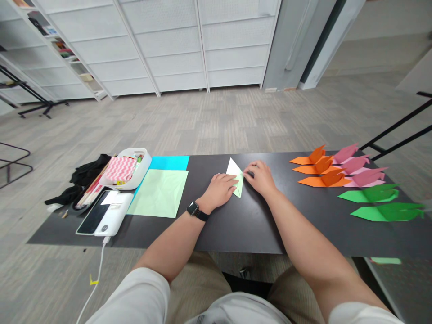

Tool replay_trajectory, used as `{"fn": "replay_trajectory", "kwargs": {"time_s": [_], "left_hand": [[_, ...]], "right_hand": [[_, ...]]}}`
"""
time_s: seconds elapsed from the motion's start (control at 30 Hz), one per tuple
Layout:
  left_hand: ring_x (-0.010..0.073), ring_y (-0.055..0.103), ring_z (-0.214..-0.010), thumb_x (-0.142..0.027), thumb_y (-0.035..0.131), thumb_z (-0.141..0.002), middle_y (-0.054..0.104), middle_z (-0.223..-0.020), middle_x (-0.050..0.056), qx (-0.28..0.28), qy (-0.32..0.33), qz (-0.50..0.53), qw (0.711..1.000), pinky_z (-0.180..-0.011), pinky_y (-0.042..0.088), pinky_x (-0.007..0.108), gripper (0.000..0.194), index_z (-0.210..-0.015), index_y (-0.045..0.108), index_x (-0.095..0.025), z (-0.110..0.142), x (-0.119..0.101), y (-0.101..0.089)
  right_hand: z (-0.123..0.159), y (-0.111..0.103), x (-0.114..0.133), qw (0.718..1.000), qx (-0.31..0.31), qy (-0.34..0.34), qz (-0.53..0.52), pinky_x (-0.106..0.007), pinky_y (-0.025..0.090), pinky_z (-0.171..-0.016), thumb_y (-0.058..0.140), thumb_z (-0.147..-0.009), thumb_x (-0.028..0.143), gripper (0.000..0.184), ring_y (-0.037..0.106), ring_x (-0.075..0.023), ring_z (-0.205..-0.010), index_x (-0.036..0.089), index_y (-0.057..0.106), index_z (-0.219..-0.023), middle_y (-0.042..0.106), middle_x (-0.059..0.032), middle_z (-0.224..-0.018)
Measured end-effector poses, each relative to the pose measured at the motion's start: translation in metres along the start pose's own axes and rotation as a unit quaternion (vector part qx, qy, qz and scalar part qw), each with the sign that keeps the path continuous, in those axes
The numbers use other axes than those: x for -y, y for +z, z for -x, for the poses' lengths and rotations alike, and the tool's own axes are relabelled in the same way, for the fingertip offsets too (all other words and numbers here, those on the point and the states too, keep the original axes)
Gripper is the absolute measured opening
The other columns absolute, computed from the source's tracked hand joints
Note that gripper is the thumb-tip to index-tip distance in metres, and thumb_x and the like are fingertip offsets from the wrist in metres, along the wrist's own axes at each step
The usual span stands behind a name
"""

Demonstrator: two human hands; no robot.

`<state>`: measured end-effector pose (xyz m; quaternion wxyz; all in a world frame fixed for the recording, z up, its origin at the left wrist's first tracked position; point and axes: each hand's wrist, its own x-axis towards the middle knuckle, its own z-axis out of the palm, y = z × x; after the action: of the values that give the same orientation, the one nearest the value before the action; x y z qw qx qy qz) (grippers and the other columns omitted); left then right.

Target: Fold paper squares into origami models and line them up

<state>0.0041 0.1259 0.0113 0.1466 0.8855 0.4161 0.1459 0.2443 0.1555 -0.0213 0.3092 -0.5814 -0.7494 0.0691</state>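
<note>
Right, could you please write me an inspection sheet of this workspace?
Surface: dark tabletop, no liquid seen.
Job's things: folded pale green paper between the hands; pale green sheet overlapping blue paper; orange, pink and green figures at right.
Clutter: black cloth, white tub, phone, white device.
Hands: left hand on the folded paper; right hand at its right edge.
Cables: white cable from the device, hanging off the near edge.
Surroundings: patterned floor, white panels.

Both hands (222, 191) touch the folded pale-green paper (238, 181).
</note>
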Motion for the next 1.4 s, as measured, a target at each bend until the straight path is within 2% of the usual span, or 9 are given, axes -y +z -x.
{"fn": "replay_trajectory", "kwargs": {"time_s": [0.3,0.43,0.6,0.73,1.03,1.1,1.27,1.33,1.4], "left_hand": [[0.0259,0.053,-0.143,-0.034,0.054,-0.106,0.062,-0.157,0.001,0.0,-0.003,0.005,1.0,-0.128,0.032,0.054,0.037,-0.14,0.07,-0.032,0.001,0.004,0.003],[0.0256,0.054,-0.143,-0.034,0.053,-0.107,0.062,-0.157,0.001,0.0,-0.003,0.011,1.0,-0.129,0.031,0.054,0.038,-0.141,0.069,-0.032,0.001,0.004,0.003],[0.0244,0.054,-0.143,-0.032,0.053,-0.106,0.062,-0.157,0.002,0.001,-0.006,0.013,1.0,-0.131,0.029,0.053,0.038,-0.141,0.069,-0.032,0.001,0.004,0.002],[0.0243,0.054,-0.143,-0.033,0.054,-0.106,0.062,-0.157,0.001,-0.002,-0.004,0.014,1.0,-0.132,0.028,0.054,0.038,-0.141,0.069,-0.033,0.001,0.005,0.003],[0.0241,0.053,-0.145,-0.031,0.055,-0.106,0.061,-0.158,0.002,0.004,-0.005,0.023,1.0,-0.133,0.025,0.056,0.041,-0.145,0.066,-0.035,0.001,0.007,0.004],[0.0242,0.052,-0.146,-0.031,0.054,-0.106,0.06,-0.158,0.002,0.005,-0.004,0.023,1.0,-0.133,0.025,0.057,0.04,-0.144,0.067,-0.034,0.001,0.008,0.004],[0.0247,0.052,-0.146,-0.031,0.054,-0.106,0.06,-0.158,0.002,0.009,0.0,0.02,1.0,-0.133,0.026,0.057,0.039,-0.142,0.068,-0.034,0.001,0.007,0.002],[0.0243,0.053,-0.146,-0.029,0.055,-0.105,0.061,-0.158,0.003,0.006,-0.002,0.026,1.0,-0.133,0.026,0.057,0.04,-0.144,0.066,-0.034,0.001,0.006,0.001],[0.0237,0.054,-0.145,-0.027,0.054,-0.105,0.063,-0.156,0.003,0.004,-0.006,0.034,0.999,-0.132,0.027,0.057,0.042,-0.146,0.063,-0.033,0.001,0.005,0.001]], "right_hand": [[0.002,-0.002,0.005,0.998,0.059,-0.025,0.021,-0.053,0.043,-0.109,0.076,-0.093,0.033,0.008,0.06,-0.0312,-0.117,0.029,0.079,-0.1,0.067,-0.0085,-0.116],[0.009,-0.01,0.008,0.993,0.101,-0.039,0.039,-0.054,0.045,-0.111,0.077,-0.092,0.037,0.023,0.059,-0.0334,-0.122,0.029,0.075,-0.114,0.066,-0.0099,-0.126],[0.018,-0.016,0.014,0.984,0.154,-0.052,0.071,-0.068,0.032,-0.123,0.076,-0.092,0.043,0.044,0.055,-0.0369,-0.133,0.028,0.067,-0.133,0.061,-0.012,-0.137],[0.021,-0.018,0.017,0.98,0.178,-0.055,0.066,-0.075,0.027,-0.124,0.078,-0.089,0.048,0.059,0.051,-0.0389,-0.14,0.031,0.06,-0.143,0.056,-0.0134,-0.144],[0.027,-0.021,0.021,0.972,0.222,-0.058,0.044,-0.078,0.019,-0.125,0.087,-0.077,0.054,0.092,0.027,-0.0486,-0.16,0.03,0.048,-0.157,0.041,-0.0175,-0.165],[0.024,-0.024,0.02,0.977,0.203,-0.059,0.029,-0.078,0.021,-0.125,0.086,-0.079,0.055,0.086,0.031,-0.0473,-0.158,0.03,0.051,-0.153,0.044,-0.0164,-0.163],[0.013,-0.027,0.014,0.995,0.092,-0.035,-0.011,-0.058,0.04,-0.121,0.066,-0.097,0.041,0.036,0.057,-0.0333,-0.136,0.028,0.066,-0.13,0.063,-0.0126,-0.136],[0.011,-0.023,0.014,0.996,0.082,-0.042,-0.014,-0.052,0.045,-0.116,0.067,-0.096,0.037,0.03,0.06,-0.031,-0.129,0.027,0.07,-0.123,0.064,-0.0117,-0.13],[0.012,-0.016,0.016,0.994,0.096,-0.051,-0.008,-0.053,0.044,-0.117,0.07,-0.093,0.036,0.028,0.059,-0.0308,-0.128,0.027,0.072,-0.12,0.063,-0.0108,-0.13]]}}
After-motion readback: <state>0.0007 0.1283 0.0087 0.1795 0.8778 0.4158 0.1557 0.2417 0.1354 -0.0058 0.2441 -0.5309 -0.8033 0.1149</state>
